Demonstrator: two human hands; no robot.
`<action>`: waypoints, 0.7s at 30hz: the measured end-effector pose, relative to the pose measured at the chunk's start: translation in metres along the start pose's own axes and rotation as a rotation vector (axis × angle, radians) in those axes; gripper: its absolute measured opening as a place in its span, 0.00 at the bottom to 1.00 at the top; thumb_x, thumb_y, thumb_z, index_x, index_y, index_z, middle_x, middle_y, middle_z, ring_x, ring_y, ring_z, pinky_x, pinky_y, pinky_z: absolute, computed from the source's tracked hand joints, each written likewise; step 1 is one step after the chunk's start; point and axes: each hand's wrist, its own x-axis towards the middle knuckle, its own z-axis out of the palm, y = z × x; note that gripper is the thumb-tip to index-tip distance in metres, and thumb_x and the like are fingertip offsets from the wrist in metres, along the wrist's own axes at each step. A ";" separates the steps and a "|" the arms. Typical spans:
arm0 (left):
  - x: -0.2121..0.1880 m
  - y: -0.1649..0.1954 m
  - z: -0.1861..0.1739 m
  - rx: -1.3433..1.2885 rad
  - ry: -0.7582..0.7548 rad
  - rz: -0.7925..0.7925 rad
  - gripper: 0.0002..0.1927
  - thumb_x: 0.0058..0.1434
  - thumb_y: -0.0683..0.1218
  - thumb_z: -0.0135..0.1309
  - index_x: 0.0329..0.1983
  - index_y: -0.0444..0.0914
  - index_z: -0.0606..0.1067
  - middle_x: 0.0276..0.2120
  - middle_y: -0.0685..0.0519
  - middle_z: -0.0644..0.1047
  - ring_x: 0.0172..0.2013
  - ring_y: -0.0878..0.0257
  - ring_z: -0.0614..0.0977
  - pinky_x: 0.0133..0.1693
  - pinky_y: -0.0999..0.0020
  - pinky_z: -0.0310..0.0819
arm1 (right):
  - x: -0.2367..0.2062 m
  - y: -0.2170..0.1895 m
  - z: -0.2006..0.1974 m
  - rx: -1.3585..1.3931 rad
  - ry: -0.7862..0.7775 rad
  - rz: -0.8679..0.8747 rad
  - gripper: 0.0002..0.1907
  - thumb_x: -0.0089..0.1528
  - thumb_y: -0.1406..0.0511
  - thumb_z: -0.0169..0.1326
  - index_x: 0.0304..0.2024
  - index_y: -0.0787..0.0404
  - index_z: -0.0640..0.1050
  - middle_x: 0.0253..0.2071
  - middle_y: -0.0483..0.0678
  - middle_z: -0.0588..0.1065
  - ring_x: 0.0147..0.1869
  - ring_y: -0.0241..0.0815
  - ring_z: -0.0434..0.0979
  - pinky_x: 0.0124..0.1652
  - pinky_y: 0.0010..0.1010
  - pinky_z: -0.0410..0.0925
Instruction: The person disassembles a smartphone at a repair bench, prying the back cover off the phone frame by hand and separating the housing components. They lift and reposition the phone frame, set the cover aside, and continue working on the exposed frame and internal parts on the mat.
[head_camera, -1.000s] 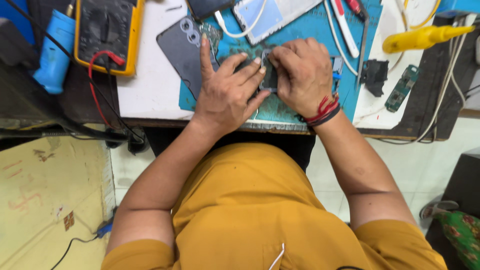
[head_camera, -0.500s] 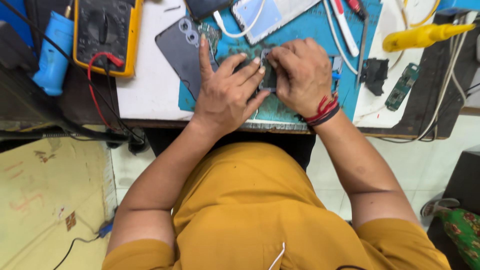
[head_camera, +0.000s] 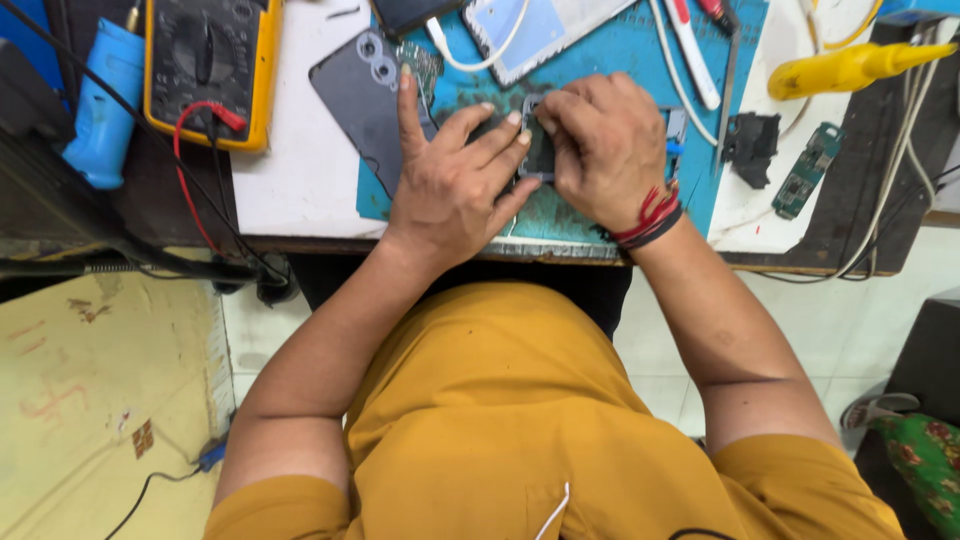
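With the left hand (head_camera: 455, 185) pressing flat and the right hand (head_camera: 605, 150) pinching the small dark part (head_camera: 538, 150) on the blue mat (head_camera: 620, 60), steady fingertip pressure works best, keeping clear of the phone back (head_camera: 365, 100) at nine o'clock.

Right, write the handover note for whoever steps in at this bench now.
Left hand: flat on the teal mat, fingertips pressing the small dark phone part.
Right hand: curled over the same part, fingers pinching it; whether a tool is in it cannot be seen.
Dark phone back cover lies left of the hands, a yellow multimeter beyond it, a loose green circuit board to the right.
Done: phone is opened up, cover off.
Left: the part remains under both hands, not set aside.
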 end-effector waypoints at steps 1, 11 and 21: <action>-0.001 0.001 -0.001 -0.005 -0.015 -0.009 0.20 0.71 0.57 0.60 0.56 0.40 0.81 0.57 0.54 0.81 0.62 0.56 0.76 0.71 0.33 0.20 | 0.000 -0.001 -0.001 0.005 -0.002 -0.007 0.08 0.62 0.74 0.60 0.43 0.60 0.79 0.41 0.48 0.77 0.43 0.52 0.73 0.43 0.41 0.65; 0.000 -0.001 0.002 -0.002 0.003 -0.003 0.21 0.70 0.57 0.61 0.57 0.39 0.81 0.56 0.54 0.81 0.61 0.56 0.76 0.71 0.32 0.19 | 0.000 0.000 0.000 -0.010 0.052 -0.001 0.08 0.64 0.74 0.60 0.44 0.61 0.79 0.42 0.48 0.77 0.45 0.51 0.74 0.44 0.39 0.67; 0.000 -0.001 0.001 0.024 -0.012 0.000 0.20 0.72 0.58 0.61 0.55 0.39 0.82 0.56 0.55 0.81 0.62 0.55 0.76 0.71 0.34 0.19 | -0.002 0.001 0.000 -0.014 0.029 0.007 0.07 0.63 0.73 0.61 0.43 0.60 0.79 0.42 0.48 0.77 0.44 0.52 0.74 0.44 0.39 0.67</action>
